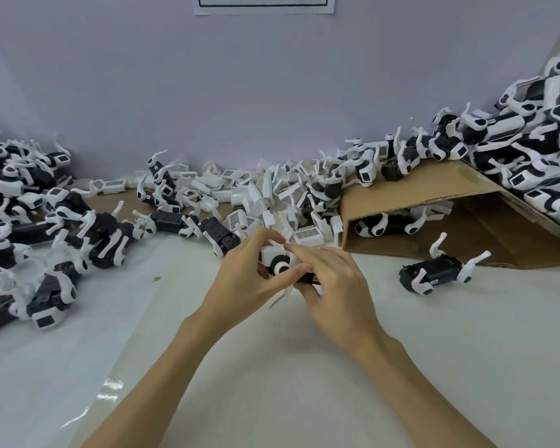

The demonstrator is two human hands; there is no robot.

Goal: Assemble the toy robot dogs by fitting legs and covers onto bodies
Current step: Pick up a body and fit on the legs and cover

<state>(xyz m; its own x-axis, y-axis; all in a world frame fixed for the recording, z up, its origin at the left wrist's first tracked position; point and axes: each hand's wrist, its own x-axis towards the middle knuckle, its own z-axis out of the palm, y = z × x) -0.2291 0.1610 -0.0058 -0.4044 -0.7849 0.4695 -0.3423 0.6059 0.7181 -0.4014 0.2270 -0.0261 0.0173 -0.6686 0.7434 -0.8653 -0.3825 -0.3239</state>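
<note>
A black-and-white toy dog body (280,265) is held above the white table, between both hands at the centre of the view. My left hand (249,273) grips its left end, thumb and fingers curled round the white cover. Gripping the right end is my right hand (333,279), with its forefinger laid across the top. A thin white leg (277,299) pokes out below. Most of the body is hidden by the fingers.
A heap of loose white covers (256,192) lies just behind the hands. Dogs with legs are piled at the left (46,221) and at the far right (537,140) over a cardboard flap (434,189). One dog (434,273) lies on its back to the right.
</note>
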